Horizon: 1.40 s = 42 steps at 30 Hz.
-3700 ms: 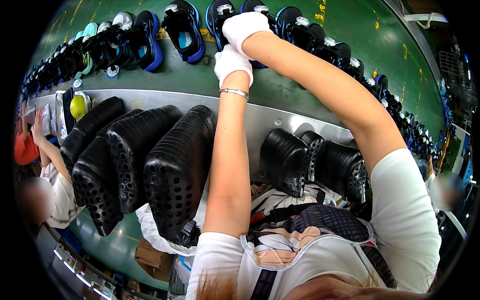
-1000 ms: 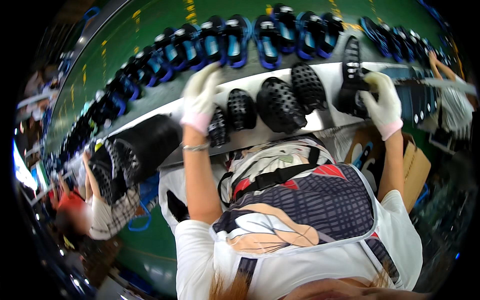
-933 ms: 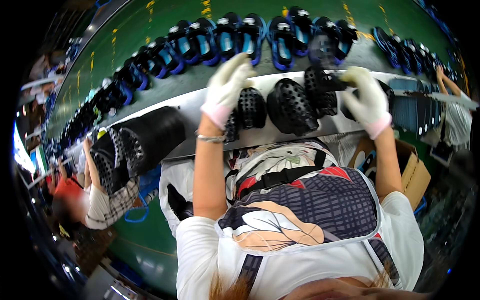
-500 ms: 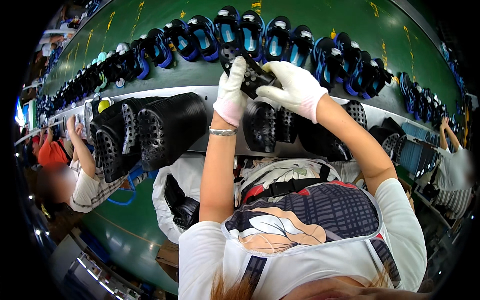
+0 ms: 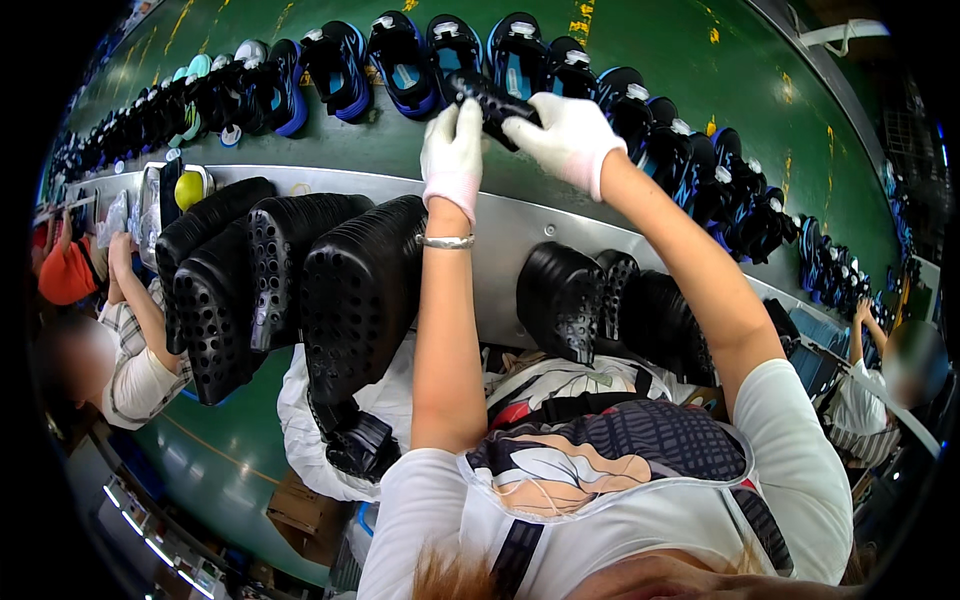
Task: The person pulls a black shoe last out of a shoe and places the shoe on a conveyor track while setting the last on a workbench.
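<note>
Both my hands wear white gloves and hold one black plastic shoe insert with round holes (image 5: 488, 100) above the far side of the metal ledge. My left hand (image 5: 453, 155) pinches its left end between thumb and fingers. On the other end, my right hand (image 5: 568, 142) is closed with thumb and fingers around it. Beyond the insert stands a row of black and blue sports shoes (image 5: 405, 65) on the green belt, the nearest just behind my hands. Nested stacks of black inserts (image 5: 362, 285) lie left of my left forearm; a smaller stack (image 5: 560, 290) is between my arms.
The metal ledge (image 5: 500, 225) runs along the belt's near edge. A white bag (image 5: 300, 430) with loose inserts hangs below the left stacks. At far left is a yellow-green round object (image 5: 188, 190) in a tray. Co-workers sit at both sides; a cardboard box (image 5: 305, 515) stands lower left.
My hands have carried the insert slightly farther out, and it has turned to a narrower view. The head view has tilted, so shoes and stacks shifted in the picture.
</note>
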Each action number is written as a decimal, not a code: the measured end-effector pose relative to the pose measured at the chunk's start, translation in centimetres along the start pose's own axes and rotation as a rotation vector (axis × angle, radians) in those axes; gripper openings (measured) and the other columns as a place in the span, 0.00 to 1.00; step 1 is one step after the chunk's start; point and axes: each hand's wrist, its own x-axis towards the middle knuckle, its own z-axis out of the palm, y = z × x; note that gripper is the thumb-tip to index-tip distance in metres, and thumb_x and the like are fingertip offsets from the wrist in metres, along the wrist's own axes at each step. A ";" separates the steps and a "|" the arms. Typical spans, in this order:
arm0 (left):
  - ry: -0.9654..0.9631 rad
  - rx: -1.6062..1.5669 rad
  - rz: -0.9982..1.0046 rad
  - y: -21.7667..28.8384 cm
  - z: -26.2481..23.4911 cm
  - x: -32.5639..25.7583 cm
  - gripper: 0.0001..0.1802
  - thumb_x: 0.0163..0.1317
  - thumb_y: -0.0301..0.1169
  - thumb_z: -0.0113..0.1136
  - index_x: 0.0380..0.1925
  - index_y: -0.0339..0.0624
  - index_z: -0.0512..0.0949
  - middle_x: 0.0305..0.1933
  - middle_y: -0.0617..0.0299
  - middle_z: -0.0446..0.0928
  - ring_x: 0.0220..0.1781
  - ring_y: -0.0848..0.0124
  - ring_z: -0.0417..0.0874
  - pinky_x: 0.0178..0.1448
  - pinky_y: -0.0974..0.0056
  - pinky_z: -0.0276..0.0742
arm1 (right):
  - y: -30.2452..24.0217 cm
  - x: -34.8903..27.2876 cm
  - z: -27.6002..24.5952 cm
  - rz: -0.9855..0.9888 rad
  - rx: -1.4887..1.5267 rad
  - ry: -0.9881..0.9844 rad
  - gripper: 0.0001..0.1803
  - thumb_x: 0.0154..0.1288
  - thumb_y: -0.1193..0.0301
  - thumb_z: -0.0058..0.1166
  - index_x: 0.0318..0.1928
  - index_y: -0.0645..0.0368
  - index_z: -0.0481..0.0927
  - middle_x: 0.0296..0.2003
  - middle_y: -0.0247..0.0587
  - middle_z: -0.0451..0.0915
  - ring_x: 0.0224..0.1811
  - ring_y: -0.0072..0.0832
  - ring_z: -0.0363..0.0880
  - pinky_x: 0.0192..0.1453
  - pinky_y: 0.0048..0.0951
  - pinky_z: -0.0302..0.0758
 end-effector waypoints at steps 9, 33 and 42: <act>0.027 0.710 0.428 -1.9 1.1 3.2 0.16 0.58 0.29 0.58 0.48 0.44 0.74 0.51 0.53 0.73 0.49 0.49 0.75 0.53 0.52 0.74 | -2.9 8.6 -3.0 0.152 -0.183 -0.242 0.25 0.54 0.53 0.50 0.25 0.67 0.80 0.21 0.47 0.79 0.21 0.35 0.79 0.29 0.33 0.76; -0.062 0.868 -0.322 0.9 2.1 7.1 0.11 0.60 0.32 0.58 0.40 0.43 0.83 0.47 0.51 0.81 0.51 0.57 0.83 0.51 0.58 0.80 | -5.7 18.0 6.8 -0.013 -0.570 0.066 0.13 0.63 0.72 0.46 0.40 0.59 0.84 0.42 0.51 0.83 0.44 0.43 0.82 0.46 0.39 0.79; 0.170 1.216 0.156 1.7 2.6 4.7 0.14 0.57 0.34 0.60 0.44 0.47 0.79 0.47 0.58 0.78 0.50 0.58 0.77 0.53 0.58 0.75 | 0.5 9.3 1.6 -0.316 -0.581 0.123 0.20 0.63 0.57 0.46 0.45 0.58 0.79 0.41 0.51 0.82 0.44 0.45 0.81 0.49 0.42 0.77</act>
